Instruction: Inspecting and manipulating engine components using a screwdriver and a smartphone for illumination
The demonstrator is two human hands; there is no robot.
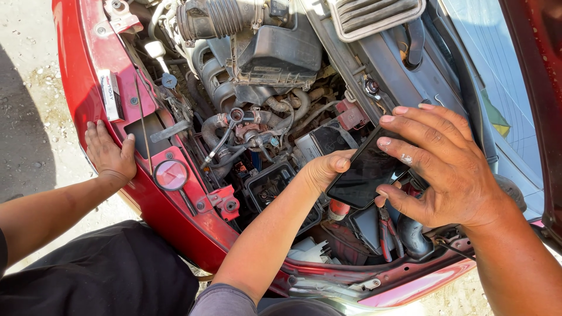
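Closest in, a grey sleeve (225,298) and a bare forearm run up from the bottom edge to the left hand (321,171); it grips the near left corner of a phone (366,172), thumb laid along the top edge, the other fingers tucked underneath and out of sight; the phone is a flat black slab, glossy, screen dark, tilted with its right end higher, held in the air over the open engine bay; the right hand (451,175) comes in from the lower right, fingers (391,119) spread wide and curled over the phone's far right end, thumb pressed against its lower edge, so the slab is pinched between thumb and fingers; just below it, red-handled pliers (383,231) lie among the dark parts; left of that, an open black fuse box (275,186); out on the left, another person's hand (108,153) lies flat, fingers together, on the red front panel (88,88), near a round red disc (171,174); farther back, a ribbed intake hose (219,16) and a black air-filter housing (278,50); the windscreen (497,76) on the far right.
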